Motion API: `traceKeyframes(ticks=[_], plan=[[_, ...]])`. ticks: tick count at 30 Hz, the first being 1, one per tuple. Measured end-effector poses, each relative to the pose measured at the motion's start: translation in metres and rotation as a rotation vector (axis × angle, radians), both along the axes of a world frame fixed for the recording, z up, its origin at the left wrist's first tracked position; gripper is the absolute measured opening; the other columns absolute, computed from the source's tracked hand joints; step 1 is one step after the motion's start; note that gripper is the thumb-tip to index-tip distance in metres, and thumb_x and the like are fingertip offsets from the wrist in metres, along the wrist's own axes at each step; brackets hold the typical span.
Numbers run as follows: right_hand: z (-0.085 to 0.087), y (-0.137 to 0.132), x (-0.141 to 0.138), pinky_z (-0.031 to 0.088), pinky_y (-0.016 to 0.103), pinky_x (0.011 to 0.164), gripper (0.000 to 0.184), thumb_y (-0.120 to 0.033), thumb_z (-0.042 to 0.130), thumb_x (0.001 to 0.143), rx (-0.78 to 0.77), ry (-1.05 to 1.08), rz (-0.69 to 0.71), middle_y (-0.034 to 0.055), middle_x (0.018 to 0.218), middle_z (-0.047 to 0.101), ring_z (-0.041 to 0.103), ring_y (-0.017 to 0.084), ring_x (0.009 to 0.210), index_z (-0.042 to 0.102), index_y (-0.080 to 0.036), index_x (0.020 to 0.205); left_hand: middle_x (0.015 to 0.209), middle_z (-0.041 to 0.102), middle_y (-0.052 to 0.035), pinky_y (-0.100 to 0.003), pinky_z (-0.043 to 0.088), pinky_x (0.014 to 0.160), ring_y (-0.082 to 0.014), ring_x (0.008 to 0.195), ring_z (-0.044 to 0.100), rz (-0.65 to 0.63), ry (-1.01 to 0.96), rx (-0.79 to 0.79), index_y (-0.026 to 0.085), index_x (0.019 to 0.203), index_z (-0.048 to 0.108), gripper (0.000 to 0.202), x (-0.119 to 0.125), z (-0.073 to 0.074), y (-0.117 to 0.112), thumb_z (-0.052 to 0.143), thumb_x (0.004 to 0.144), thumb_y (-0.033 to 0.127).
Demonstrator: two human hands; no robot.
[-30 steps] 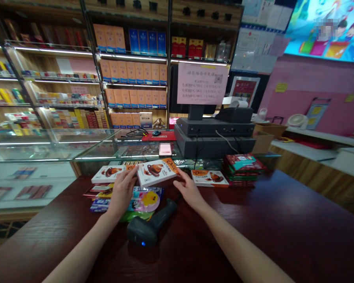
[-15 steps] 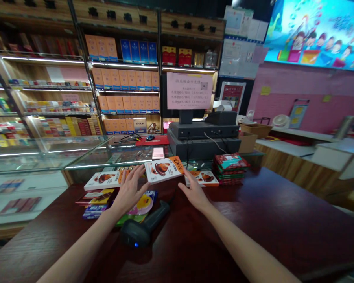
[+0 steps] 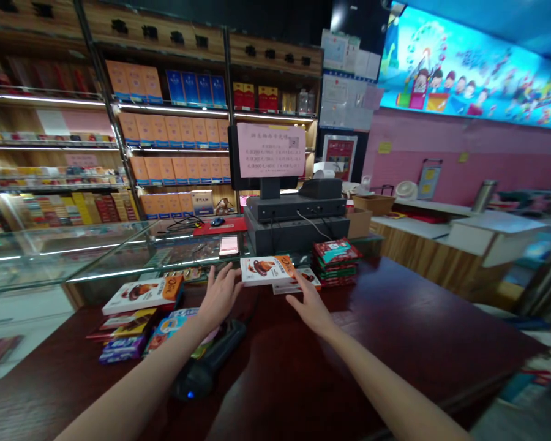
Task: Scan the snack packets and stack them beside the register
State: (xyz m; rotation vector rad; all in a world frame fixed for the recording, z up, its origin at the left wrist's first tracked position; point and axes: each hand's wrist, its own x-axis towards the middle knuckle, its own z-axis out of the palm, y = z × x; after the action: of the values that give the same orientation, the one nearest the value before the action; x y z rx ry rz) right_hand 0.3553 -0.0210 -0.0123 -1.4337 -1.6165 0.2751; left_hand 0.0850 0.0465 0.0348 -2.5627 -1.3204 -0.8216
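Observation:
Between my two hands is a white and orange Dove chocolate box (image 3: 265, 270). The fingers of my left hand (image 3: 221, 294) are at its left end, and those of my right hand (image 3: 313, 304) at its right end. Its right part overlaps a second chocolate box (image 3: 305, 282) lying on the dark wooden counter (image 3: 349, 361). A third chocolate box (image 3: 140, 295) rests on the left pile. Under my left forearm, partly hidden, lies a black barcode scanner (image 3: 197, 373) with a blue light.
Red-brown snack packets (image 3: 335, 263) are stacked at the right. Purple and yellow packets (image 3: 126, 337) lie on the left, beside a colourful bag (image 3: 168, 327). Behind the counter stand a glass case (image 3: 119, 251) and a cash register (image 3: 298, 226) with a screen.
The held box has moved right, over the box lying near the snack stack, and looks flatter. Both hands went along with it. The view has turned somewhat to the right.

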Motion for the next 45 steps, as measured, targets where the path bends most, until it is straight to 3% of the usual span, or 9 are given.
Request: traceKeyframes(ticks=[7,17,28,39,45], plan=[[-0.007,-0.006,0.020,0.029,0.046,0.122,0.075,-0.031,0.057,0.085,-0.067,-0.041,-0.071,0.0123,0.157,0.043,0.038,0.025,0.146,0.035,-0.020,0.155,0.134,0.066,-0.0087,-0.059,0.014,0.124,-0.0255,0.143,0.043,0.034,0.012,-0.105,0.021,0.121,0.056,0.027,0.036,0.001,0.000,0.041,0.099,0.023],[-0.015,-0.010,0.039,0.038,0.049,0.114,0.072,-0.032,0.058,0.086,-0.248,-0.166,-0.234,0.0169,0.157,0.042,0.039,0.029,0.145,0.037,-0.014,0.153,0.130,0.067,-0.0088,-0.053,0.024,0.121,-0.0224,0.132,0.054,0.070,0.061,-0.248,0.021,0.116,0.059,0.023,0.074,-0.014,-0.004,0.045,0.098,0.021],[-0.007,-0.013,0.043,0.035,0.049,0.111,0.073,-0.035,0.058,0.089,-0.403,-0.383,-0.300,0.0122,0.163,0.034,0.032,0.030,0.147,0.032,-0.020,0.156,0.137,0.063,-0.0120,-0.055,0.022,0.122,-0.0244,0.140,0.047,0.106,0.143,-0.312,0.020,0.124,0.056,0.032,0.092,-0.030,-0.005,0.043,0.096,0.018],[-0.008,-0.014,0.039,0.041,0.050,0.102,0.069,-0.030,0.058,0.088,-0.303,-0.527,-0.375,0.0173,0.154,0.044,0.042,0.037,0.134,0.038,-0.017,0.153,0.151,0.051,-0.0128,-0.062,0.020,0.121,-0.0315,0.148,0.033,0.073,0.267,-0.407,0.018,0.149,0.038,0.065,0.097,-0.024,-0.011,0.048,0.085,0.016],[-0.007,-0.014,0.039,0.042,0.045,0.097,0.066,-0.026,0.062,0.086,-0.232,-0.582,-0.455,0.0194,0.142,0.049,0.047,0.036,0.126,0.043,-0.016,0.149,0.150,0.050,-0.0176,-0.060,0.022,0.120,-0.0335,0.142,0.041,0.083,0.280,-0.405,0.015,0.152,0.034,0.068,0.103,-0.021,-0.019,0.051,0.086,0.023]])
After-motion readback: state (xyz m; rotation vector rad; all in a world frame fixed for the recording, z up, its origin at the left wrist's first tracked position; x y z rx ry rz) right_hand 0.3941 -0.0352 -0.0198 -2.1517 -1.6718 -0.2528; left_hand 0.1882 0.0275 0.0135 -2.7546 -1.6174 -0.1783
